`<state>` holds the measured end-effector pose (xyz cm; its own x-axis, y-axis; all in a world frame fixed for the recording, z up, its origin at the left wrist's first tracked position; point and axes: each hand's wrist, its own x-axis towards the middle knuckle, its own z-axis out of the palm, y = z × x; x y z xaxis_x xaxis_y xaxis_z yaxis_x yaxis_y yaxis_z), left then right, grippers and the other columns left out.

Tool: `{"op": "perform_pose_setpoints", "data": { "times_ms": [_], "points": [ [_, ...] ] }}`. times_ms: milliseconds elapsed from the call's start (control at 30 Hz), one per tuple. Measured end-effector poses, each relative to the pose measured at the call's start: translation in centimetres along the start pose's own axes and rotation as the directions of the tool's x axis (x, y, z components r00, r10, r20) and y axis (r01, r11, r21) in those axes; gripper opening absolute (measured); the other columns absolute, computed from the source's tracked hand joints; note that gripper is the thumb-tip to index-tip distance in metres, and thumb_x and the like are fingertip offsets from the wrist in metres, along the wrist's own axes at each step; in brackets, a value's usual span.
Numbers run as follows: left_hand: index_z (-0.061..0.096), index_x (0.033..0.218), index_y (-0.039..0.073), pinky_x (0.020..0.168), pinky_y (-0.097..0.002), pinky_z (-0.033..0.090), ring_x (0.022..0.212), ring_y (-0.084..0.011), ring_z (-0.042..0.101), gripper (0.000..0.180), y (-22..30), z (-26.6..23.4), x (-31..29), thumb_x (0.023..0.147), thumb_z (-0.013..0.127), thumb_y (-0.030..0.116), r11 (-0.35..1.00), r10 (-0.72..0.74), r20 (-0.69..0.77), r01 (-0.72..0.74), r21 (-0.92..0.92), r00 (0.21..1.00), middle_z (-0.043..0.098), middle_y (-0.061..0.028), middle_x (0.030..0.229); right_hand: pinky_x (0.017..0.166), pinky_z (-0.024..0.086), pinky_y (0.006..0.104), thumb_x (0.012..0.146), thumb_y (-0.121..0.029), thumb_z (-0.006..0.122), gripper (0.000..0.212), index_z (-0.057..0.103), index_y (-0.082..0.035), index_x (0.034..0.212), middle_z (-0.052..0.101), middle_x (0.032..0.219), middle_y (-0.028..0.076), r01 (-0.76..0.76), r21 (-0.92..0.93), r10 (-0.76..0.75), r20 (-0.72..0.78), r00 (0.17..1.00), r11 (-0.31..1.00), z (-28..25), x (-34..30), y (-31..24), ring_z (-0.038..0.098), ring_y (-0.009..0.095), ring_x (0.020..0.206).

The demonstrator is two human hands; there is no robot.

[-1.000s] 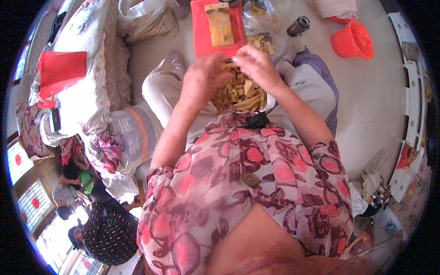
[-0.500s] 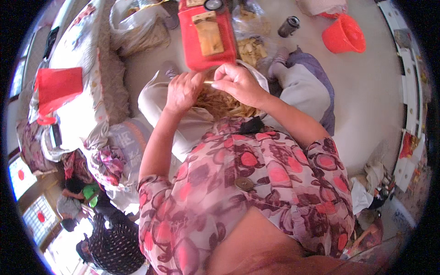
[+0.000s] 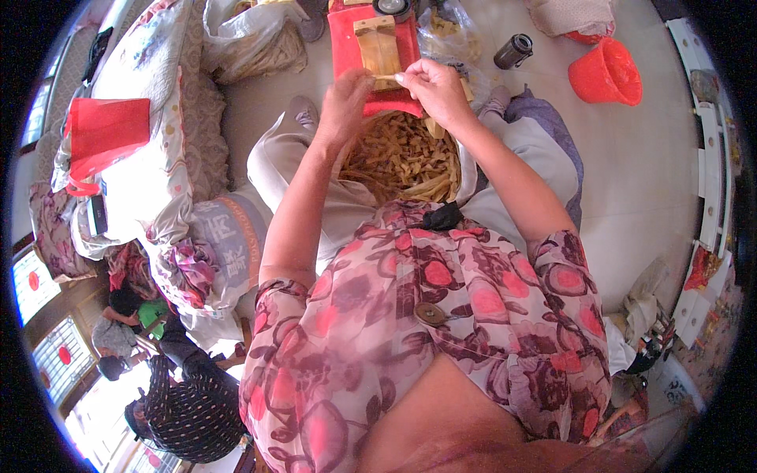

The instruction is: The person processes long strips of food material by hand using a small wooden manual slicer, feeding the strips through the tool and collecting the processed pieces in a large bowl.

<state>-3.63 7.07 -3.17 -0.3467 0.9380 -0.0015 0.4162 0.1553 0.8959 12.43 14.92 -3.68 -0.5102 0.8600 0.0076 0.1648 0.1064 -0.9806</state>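
Note:
A thin yellowish strip [image 3: 385, 82] spans the short gap between my hands. My left hand [image 3: 345, 101] is closed on one end, and my right hand [image 3: 438, 88] pinches the other between thumb and fingers. Both are at the near end of a small wooden board [image 3: 377, 49], which lies on a red cloth-covered surface [image 3: 347, 49]. Below my hands, a heap of brown-yellow strips [image 3: 402, 162] fills a pale-edged container between my legs; what kind of strips they are I cannot tell.
Clear plastic bags with yellowish pieces [image 3: 448, 35] lie right of the red surface. Beyond them are a dark flask [image 3: 514, 51] and a red bucket [image 3: 605, 72]. A white sack [image 3: 256, 43] stands far left, beside a covered bed [image 3: 134, 71]. Other people [image 3: 189, 410] sit lower left.
Both hands have moved forward from above the heap to the wooden board, still holding the strip between them. The heap of strips is now more exposed.

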Motion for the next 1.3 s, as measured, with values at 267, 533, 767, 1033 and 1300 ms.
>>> {"op": "perform_pose_setpoints", "data": {
  "times_ms": [267, 533, 767, 1033, 1300],
  "points": [
    [0.059, 0.1, 0.001, 0.071, -0.0337, 0.046, 0.078, -0.0222, 0.06, 0.03, -0.4, 0.3, 2.8, 0.084, 0.056, 0.025, 0.997, -0.063, -0.063, 0.066, 0.037, 0.996, 0.064, -0.014, 0.081, 0.051, 0.044, 0.0278, 0.081, -0.018, 0.063, 0.02, 0.059, 0.001, 0.077, 0.059, 0.061, 0.007, 0.111, -0.025, -0.114, -0.107, 0.988, 0.993, 0.7, 2.9, 0.2, 0.055, 0.013, 0.053],
    [0.059, 0.097, 0.004, 0.072, -0.041, 0.047, 0.079, -0.0355, 0.06, 0.029, -1.8, -0.4, 0.2, 0.084, 0.053, 0.028, 0.942, 0.045, -0.011, -0.038, 0.335, 0.999, 0.064, -0.0172, 0.082, 0.054, 0.046, 0.0342, 0.081, -0.023, 0.062, 0.022, 0.06, -0.002, 0.077, 0.061, 0.065, 0.012, -0.12, -0.082, 0.114, -0.074, 0.991, 0.989, -0.1, 0.8, 2.2, 0.059, 0.022, 0.057],
    [0.053, 0.11, 0.004, 0.085, -0.0374, 0.042, 0.098, -0.0262, 0.055, 0.036, 1.5, 1.2, -5.0, 0.092, 0.041, 0.033, 0.892, -0.194, 0.296, 0.293, -0.343, 0.935, 0.058, -0.0134, 0.104, 0.06, 0.045, 0.0296, 0.079, -0.017, 0.067, 0.016, 0.062, -0.003, 0.084, 0.059, 0.073, 0.01, 0.397, -0.202, -0.399, 0.036, 0.916, 0.895, 1.1, -3.5, -2.3, 0.058, 0.021, 0.067],
    [0.044, 0.119, 0.0, 0.091, -0.0377, 0.043, 0.106, -0.0234, 0.052, 0.038, 0.4, 3.4, -6.8, 0.095, 0.035, 0.029, 0.32, -0.278, 0.506, 0.576, -0.753, 0.816, 0.053, -0.0119, 0.114, 0.06, 0.045, 0.035, 0.084, -0.017, 0.06, 0.016, 0.06, 0.0, 0.085, 0.058, 0.072, 0.016, 0.337, -0.028, -0.336, 0.048, 0.941, 0.941, 2.7, -6.3, -1.8, 0.058, 0.029, 0.067],
    [0.054, 0.11, 0.001, 0.084, -0.0341, 0.045, 0.094, -0.0199, 0.056, 0.024, -0.8, 3.0, -7.1, 0.089, 0.046, 0.011, 0.878, -0.196, 0.444, 0.358, -0.319, 0.875, 0.058, -0.0094, 0.107, 0.061, 0.047, 0.0366, 0.089, -0.015, 0.053, 0.015, 0.057, -0.001, 0.092, 0.06, 0.076, 0.018, 0.392, -0.259, -0.405, 0.002, 0.914, 0.883, 2.6, -5.3, -3.4, 0.061, 0.032, 0.071]
  ]
}}
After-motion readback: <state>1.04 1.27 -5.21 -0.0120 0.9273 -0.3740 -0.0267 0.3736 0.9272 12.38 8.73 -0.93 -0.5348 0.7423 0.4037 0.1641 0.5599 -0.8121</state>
